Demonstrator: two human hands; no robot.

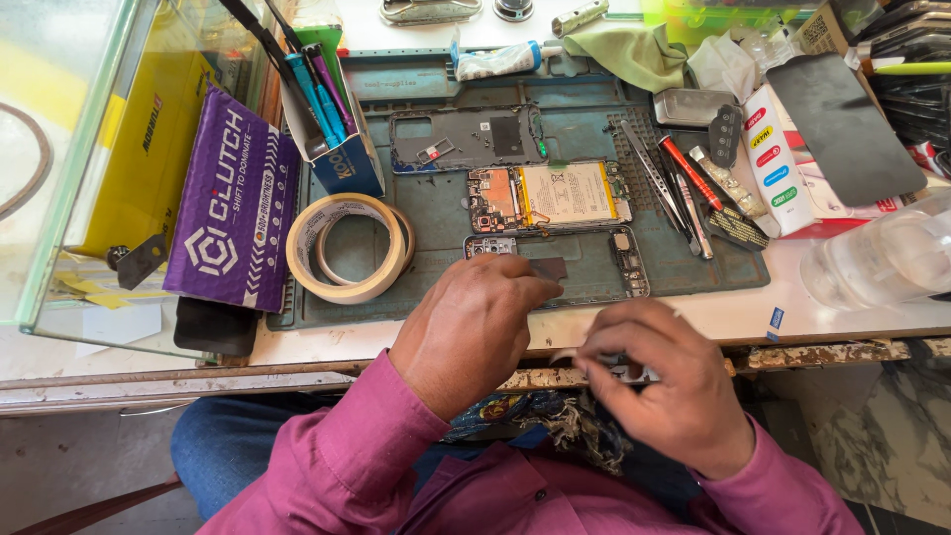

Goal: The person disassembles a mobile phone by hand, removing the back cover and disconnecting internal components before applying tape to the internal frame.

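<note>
At the left, a purple packet (pixel 236 203) leans beside a roll of masking tape (pixel 347 248) on the grey-green work mat (pixel 436 213). The left hand (pixel 474 327), fingers curled loosely, rests its tips on the opened phone frame (pixel 575 263) at the mat's near edge; whether it grips anything I cannot tell. Farther back lies a phone body with exposed battery (pixel 550 195). The right hand (pixel 664 381), near the table's worn edge (pixel 822 354), pinches what seems a small metal part (pixel 634 372). Tweezers (pixel 659 183) and a clear plastic bottle (pixel 882 260) sit at the right.
</note>
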